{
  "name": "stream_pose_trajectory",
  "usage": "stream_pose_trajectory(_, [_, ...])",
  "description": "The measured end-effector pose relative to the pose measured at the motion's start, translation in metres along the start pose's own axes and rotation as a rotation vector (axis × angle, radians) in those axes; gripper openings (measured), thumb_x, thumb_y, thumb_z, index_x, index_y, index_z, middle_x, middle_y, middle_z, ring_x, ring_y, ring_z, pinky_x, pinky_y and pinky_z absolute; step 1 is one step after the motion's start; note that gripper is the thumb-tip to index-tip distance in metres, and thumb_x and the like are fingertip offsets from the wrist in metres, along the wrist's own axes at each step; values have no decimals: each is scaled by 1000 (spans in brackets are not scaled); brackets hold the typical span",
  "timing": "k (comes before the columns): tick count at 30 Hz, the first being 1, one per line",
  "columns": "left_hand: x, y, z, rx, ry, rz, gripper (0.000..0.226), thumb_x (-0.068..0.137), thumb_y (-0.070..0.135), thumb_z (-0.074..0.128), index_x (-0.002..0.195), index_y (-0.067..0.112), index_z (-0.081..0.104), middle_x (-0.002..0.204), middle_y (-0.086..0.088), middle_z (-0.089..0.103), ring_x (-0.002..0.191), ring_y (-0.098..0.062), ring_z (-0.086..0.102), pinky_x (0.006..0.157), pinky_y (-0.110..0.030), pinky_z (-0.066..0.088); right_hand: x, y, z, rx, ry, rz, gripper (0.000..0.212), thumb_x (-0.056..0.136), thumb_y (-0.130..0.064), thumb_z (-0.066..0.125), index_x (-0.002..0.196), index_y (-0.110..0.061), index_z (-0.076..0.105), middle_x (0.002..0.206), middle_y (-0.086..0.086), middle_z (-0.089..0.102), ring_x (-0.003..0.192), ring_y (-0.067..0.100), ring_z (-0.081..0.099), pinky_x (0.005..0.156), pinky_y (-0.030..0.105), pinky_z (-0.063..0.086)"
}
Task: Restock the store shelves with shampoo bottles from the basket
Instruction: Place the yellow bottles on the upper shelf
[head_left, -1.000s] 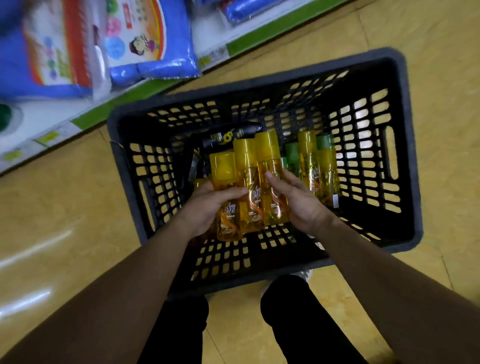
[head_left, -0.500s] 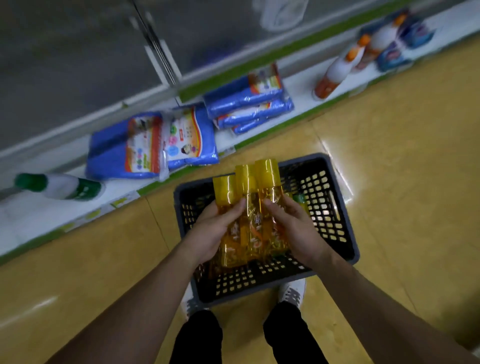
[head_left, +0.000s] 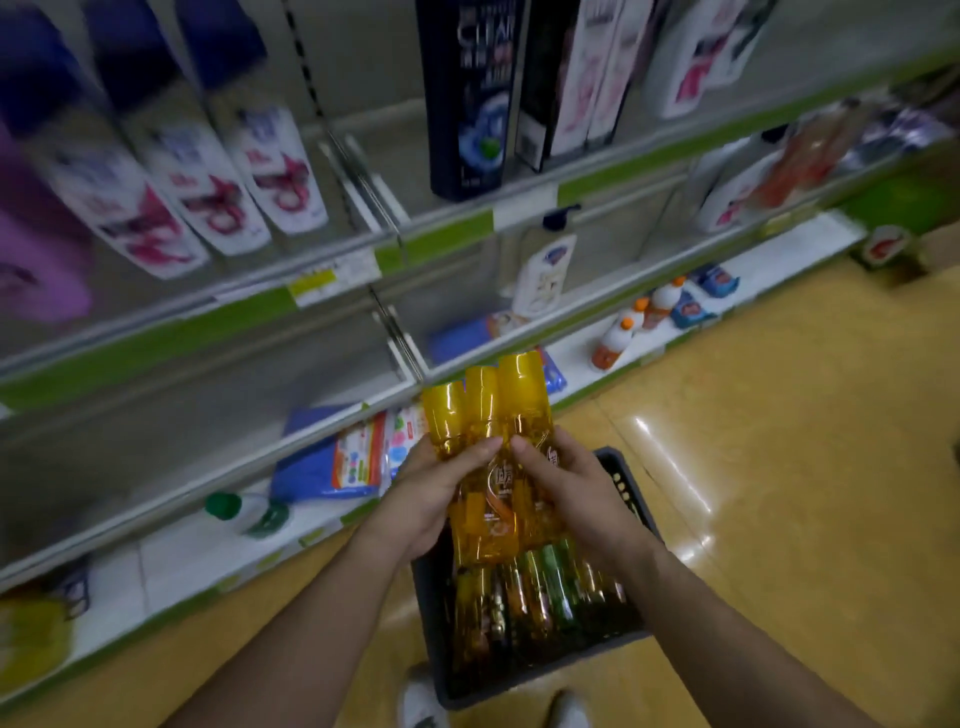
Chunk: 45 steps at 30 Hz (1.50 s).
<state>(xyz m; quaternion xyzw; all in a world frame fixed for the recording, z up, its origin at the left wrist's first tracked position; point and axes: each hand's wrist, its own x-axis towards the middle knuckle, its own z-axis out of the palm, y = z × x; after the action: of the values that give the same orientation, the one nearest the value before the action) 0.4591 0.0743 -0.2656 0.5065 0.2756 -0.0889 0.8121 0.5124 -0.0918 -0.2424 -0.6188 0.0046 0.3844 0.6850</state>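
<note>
Head view, looking down from a person's eye level: in the centre of the frame, the left hand (head_left: 428, 499) and the right hand (head_left: 579, 501) clamp three clear amber plastic shampoo bottles with yellow caps (head_left: 491, 488) between them as one bundle. The fingers of each hand curl round the outer bottles, and the fingertips nearly meet across the front. The bundle stands upright, caps pointing to the upper part of the frame, lifted above a dark grey slotted plastic basket (head_left: 631, 499) that sits on the glossy yellow floor (head_left: 779, 467) at lower centre. More amber and green bottles (head_left: 535, 597) lie inside the basket. Metal store shelves with green edge strips (head_left: 332, 270) fill the upper and left parts of the frame. At upper left, white shampoo bottles with pink swirls (head_left: 208, 192) stand blurred. A tall dark blue shampoo bottle (head_left: 467, 104) stands at upper centre. Blue plastic packs (head_left: 322, 457) lie on the lowest shelf, left of the hands. Two pale shoes (head_left: 421, 701) show at the bottom edge.
</note>
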Motion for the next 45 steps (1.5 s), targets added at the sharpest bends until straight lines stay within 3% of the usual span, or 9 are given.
stream_pose_trajectory(4, [-21, 44, 17, 16, 32, 132, 48, 76, 23, 78, 122, 19, 64, 111, -5, 76, 103, -23, 73, 77, -38, 60, -5, -44, 12, -22, -47, -90, 36, 94, -30, 65, 129, -22, 61, 120, 6, 73, 111, 27, 69, 94, 48, 56])
stream_pose_trajectory(8, [-44, 85, 23, 16, 94, 223, 55, 68, 28, 86, 119, 18, 69, 113, -8, 75, 108, -28, 70, 95, -51, 54, -14, -87, 29, -63, -92, -170, 53, 86, -39, 72, 134, -21, 58, 123, 5, 71, 114, 25, 68, 97, 50, 54])
stream_pose_trajectory(10, [-60, 107, 24, 30, 118, 290, 57, 67, 25, 89, 119, 14, 70, 113, -12, 74, 108, -30, 70, 98, -53, 52, -19, -109, 40, -106, -128, -232, 43, 90, -33, 68, 130, -19, 61, 119, 5, 73, 111, 23, 70, 93, 45, 57])
stream_pose_trajectory(15, [-118, 164, 37, 25, 215, 432, 39, 77, 7, 80, 114, 7, 70, 105, -15, 76, 94, -27, 75, 71, -35, 61, -47, -169, 76, -186, -235, -326, 24, 95, -28, 64, 119, -26, 66, 110, 0, 76, 100, 15, 73, 78, 30, 61])
stream_pose_trajectory(21, [-174, 226, 41, 49, 337, 588, 52, 65, 19, 84, 115, 10, 70, 102, -9, 77, 93, -22, 75, 70, -32, 60, -69, -226, 123, -181, -313, -416, 30, 93, -32, 66, 121, -22, 64, 110, 2, 76, 101, 19, 73, 82, 36, 61])
stream_pose_trajectory(24, [-199, 259, 40, 84, 408, 656, 56, 58, 26, 87, 110, 14, 72, 100, -6, 78, 93, -23, 75, 81, -43, 60, -78, -252, 147, -163, -372, -459, 37, 92, -33, 66, 126, -19, 63, 113, 5, 75, 102, 21, 73, 84, 40, 60])
stream_pose_trajectory(35, [-225, 399, 10, 219, 523, 706, 61, 57, 35, 94, 111, 19, 71, 98, -4, 78, 91, -24, 76, 84, -50, 60, -50, -359, 232, -157, -433, -527, 45, 90, -46, 66, 129, -26, 60, 112, 1, 76, 101, 22, 74, 87, 50, 58])
stream_pose_trajectory(39, [-204, 447, -10, 285, 503, 692, 98, 30, 48, 100, 118, 18, 68, 104, -7, 77, 97, -32, 73, 87, -59, 56, -18, -392, 254, -156, -404, -534, 50, 90, -45, 67, 132, -22, 57, 111, 3, 76, 100, 23, 74, 85, 48, 59])
stream_pose_trajectory(45, [-167, 493, -24, 313, 452, 709, 86, 40, 44, 96, 117, 17, 69, 99, -7, 78, 89, -30, 75, 80, -58, 59, 36, -423, 273, -109, -356, -612, 54, 87, -43, 73, 133, -18, 58, 112, 6, 75, 104, 26, 73, 94, 54, 55])
